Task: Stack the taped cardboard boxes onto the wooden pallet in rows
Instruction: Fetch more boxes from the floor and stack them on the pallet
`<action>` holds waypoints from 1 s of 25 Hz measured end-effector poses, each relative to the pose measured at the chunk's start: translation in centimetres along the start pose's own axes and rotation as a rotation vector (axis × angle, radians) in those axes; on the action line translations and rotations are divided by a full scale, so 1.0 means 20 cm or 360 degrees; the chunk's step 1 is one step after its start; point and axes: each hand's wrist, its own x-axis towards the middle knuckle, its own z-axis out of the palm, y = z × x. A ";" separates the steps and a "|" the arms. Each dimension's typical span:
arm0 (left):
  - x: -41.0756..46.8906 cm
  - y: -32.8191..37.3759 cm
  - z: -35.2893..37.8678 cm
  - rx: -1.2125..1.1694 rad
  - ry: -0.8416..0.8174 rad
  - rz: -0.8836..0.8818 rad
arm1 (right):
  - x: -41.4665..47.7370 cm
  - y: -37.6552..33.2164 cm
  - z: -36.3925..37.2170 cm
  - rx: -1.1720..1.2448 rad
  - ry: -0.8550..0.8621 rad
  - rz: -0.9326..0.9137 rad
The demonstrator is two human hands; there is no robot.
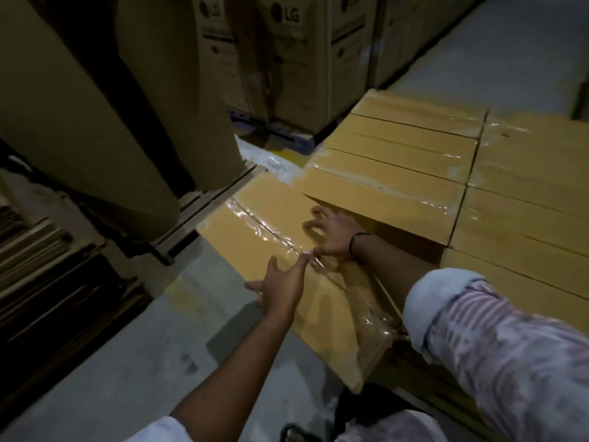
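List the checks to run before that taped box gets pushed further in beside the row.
1. Left hand flat on the taped box, fingers spread: ok.
2. Right hand flat on the box top: ok.
3. Right fingers away from the taller neighbouring row: not ok, they lie close beside its wall.
4. Tape along the top seam intact: ok.
5. Support beneath the box: cannot tell, hidden.
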 end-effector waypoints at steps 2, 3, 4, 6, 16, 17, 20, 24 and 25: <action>0.09 -0.01 0.07 -0.0149 -0.0080 -0.0065 | 0.08 0.06 0.01 -0.0042 -0.0076 -0.0022; 0.13 -0.02 0.11 -0.0186 -0.0116 -0.0081 | 0.12 0.09 0.02 -0.0056 -0.0114 -0.0023; 0.16 -0.03 0.15 -0.0210 -0.0147 -0.0097 | 0.15 0.12 0.03 -0.0072 -0.0152 -0.0028; 0.19 -0.03 0.24 -0.0200 -0.0210 -0.0170 | 0.20 0.18 0.06 -0.0047 -0.0239 -0.0040; 0.44 0.00 0.54 0.0141 -0.0424 -0.0373 | 0.25 0.42 0.27 -0.0117 -0.0321 0.0127; 0.47 0.02 0.52 0.0277 -0.0415 -0.0321 | 0.21 0.40 0.31 -0.0106 -0.0275 0.0163; 0.57 0.08 0.39 0.0755 -0.0379 0.0023 | 0.05 0.30 0.41 -0.0021 -0.0159 0.0278; 0.79 0.09 0.23 0.1291 -0.0407 0.0370 | -0.14 0.17 0.54 0.0045 -0.0138 0.0469; 0.84 0.09 0.21 0.1410 -0.0430 0.0467 | -0.19 0.14 0.57 0.0046 -0.0124 0.0540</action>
